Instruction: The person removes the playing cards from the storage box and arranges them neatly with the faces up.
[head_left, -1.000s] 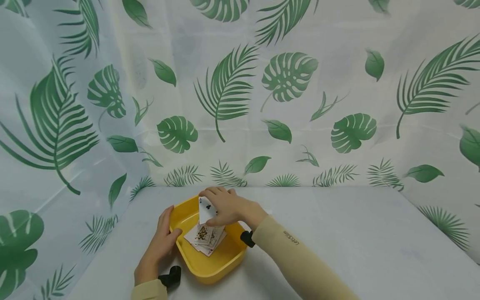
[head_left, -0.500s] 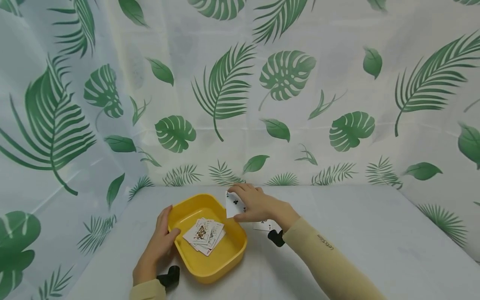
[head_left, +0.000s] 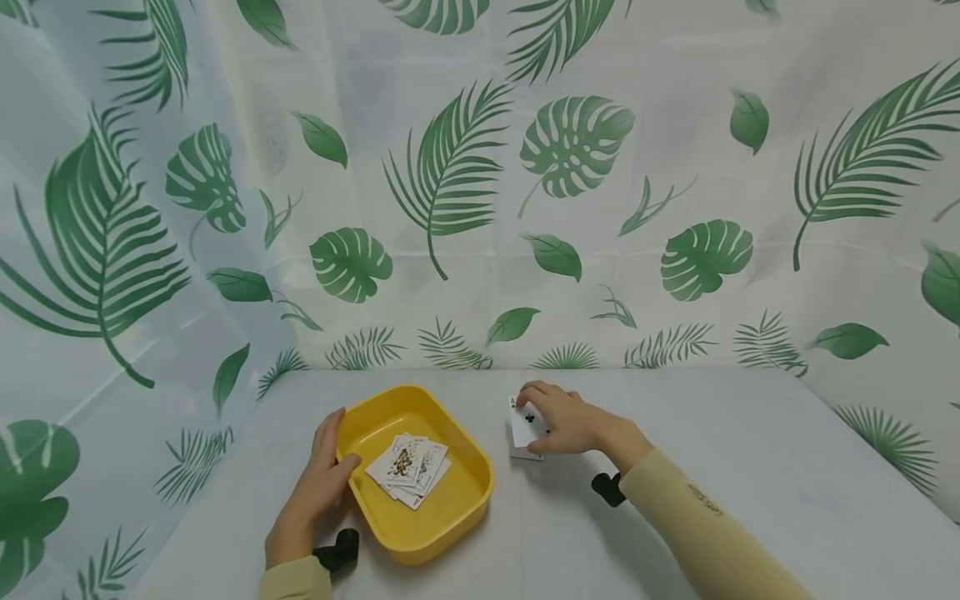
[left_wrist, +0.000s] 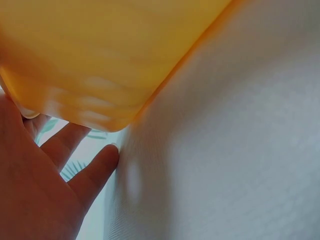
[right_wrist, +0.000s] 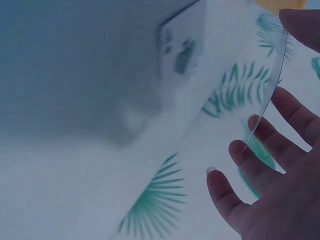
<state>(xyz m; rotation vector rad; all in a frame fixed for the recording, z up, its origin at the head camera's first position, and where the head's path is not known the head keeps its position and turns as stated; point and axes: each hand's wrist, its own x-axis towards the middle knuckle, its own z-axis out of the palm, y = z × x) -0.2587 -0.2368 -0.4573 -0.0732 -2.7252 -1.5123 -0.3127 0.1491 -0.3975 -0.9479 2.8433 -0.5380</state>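
Observation:
My left hand (head_left: 318,487) grips the left side of a yellow plastic tray (head_left: 477,498), thumb over the rim and fingers along the outside wall. In the left wrist view, the tray's underside (left_wrist: 100,55) fills the upper left. A loose pile of playing cards (head_left: 408,467) lies inside, a picture card on top. To the right of the tray, my right hand (head_left: 573,423) pinches a clubs playing card (head_left: 528,429) between thumb and fingers. The right wrist view shows this held card (right_wrist: 272,82) edge-on, slightly bowed. Another playing card (right_wrist: 184,50) lies on the table below it.
A white-covered table (head_left: 712,483) extends right of the hands. Behind it and to the left hangs a white curtain (head_left: 480,183) printed with green leaves. Black wrist-worn devices (head_left: 341,550) are visible at both wrists.
My right hand has carried the clubs card from above the tray rightward and down to above the card on the table. My left hand still holds the tray in place.

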